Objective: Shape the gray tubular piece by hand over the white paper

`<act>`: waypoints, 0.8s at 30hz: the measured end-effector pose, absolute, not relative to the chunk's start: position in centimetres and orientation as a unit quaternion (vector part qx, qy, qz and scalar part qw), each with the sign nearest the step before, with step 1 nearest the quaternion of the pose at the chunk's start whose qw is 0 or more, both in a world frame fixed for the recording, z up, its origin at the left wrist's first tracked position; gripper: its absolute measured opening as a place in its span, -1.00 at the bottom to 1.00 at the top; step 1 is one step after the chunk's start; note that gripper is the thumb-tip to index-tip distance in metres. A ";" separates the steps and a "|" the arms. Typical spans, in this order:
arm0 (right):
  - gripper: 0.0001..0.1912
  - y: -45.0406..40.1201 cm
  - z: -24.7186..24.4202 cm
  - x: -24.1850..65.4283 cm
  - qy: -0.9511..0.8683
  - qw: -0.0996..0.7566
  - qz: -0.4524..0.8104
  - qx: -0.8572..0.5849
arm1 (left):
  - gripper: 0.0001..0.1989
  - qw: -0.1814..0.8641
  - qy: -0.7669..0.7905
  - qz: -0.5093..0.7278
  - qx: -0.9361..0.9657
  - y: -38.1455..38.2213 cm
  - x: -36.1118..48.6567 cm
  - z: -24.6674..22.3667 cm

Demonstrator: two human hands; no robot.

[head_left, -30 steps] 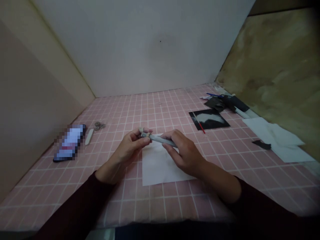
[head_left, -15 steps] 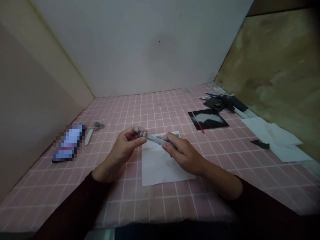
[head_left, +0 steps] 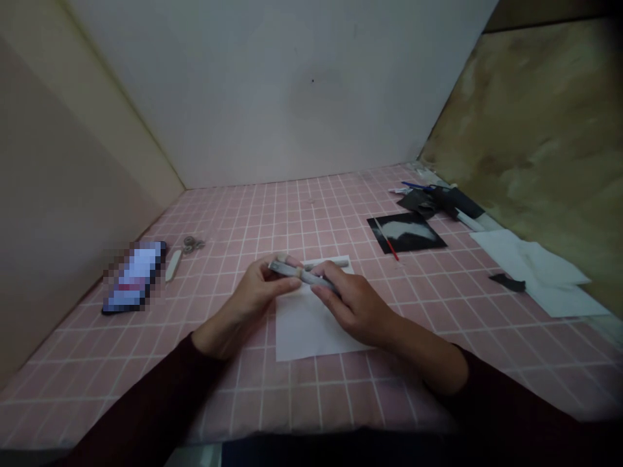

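The stick [head_left: 308, 277] in my fingers [head_left: 335, 270] is grey, ringed by a tan band [head_left: 298, 273]. My sleeves [head_left: 156, 383] are dark maroon. I have plain white paper [head_left: 311, 327] on a bench [head_left: 272, 220] of pink crossed by white lines. I see a black sheet [head_left: 411, 233] smudged pale grey, a red-and-pale brush [head_left: 391, 248], a mottled olive-brown board [head_left: 535, 130].

No legible text, labels, brands, numbers or signs; phone screen [head_left: 134, 277] pixelated, unreadable.
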State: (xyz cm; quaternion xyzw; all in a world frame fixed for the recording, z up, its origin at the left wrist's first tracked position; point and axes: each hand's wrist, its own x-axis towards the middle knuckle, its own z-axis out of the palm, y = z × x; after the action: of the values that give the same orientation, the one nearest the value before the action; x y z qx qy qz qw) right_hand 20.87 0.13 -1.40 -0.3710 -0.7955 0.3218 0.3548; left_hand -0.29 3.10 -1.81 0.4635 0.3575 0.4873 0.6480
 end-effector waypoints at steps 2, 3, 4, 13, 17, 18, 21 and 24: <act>-0.88 0.1 -1.5 20.9 -0.800 0.351 0.302 -0.381 | -0.73 0.624 0.358 0.521 0.459 3.2 -0.5 -1.7; -0.88 0.1 -1.6 20.9 -0.802 0.350 0.294 -0.385 | -0.74 0.616 0.358 0.531 0.459 3.3 -0.6 -1.6; -0.89 0.1 -1.6 20.9 -0.804 0.350 0.286 -0.387 | -0.74 0.611 0.357 0.537 0.459 3.3 -0.6 -1.6; -0.87 0.1 -1.7 20.8 -0.821 0.339 0.237 -0.393 | -0.75 0.607 0.371 0.530 0.461 3.1 -0.6 -1.4; -0.86 0.1 -1.7 20.7 -0.826 0.332 0.227 -0.395 | -0.75 0.623 0.361 0.521 0.458 2.8 -0.3 -1.5; -0.86 0.2 -1.7 20.7 -0.830 0.330 0.224 -0.390 | -0.74 0.635 0.361 0.507 0.458 2.6 -0.1 -1.6; -0.85 0.2 -1.8 20.7 -0.833 0.327 0.218 -0.389 | -0.73 0.641 0.367 0.497 0.456 2.7 -0.2 -1.7; -0.83 0.1 -1.8 20.9 -0.828 0.330 0.214 -0.401 | -0.73 0.617 0.365 0.531 0.452 3.1 -0.6 -1.4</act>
State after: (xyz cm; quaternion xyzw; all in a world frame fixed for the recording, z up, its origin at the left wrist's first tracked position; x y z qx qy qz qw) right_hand 20.87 0.14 -1.79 -0.4007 -0.8277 0.2138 0.3296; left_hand -0.64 3.15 -1.41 0.4520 0.3649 0.5314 0.6166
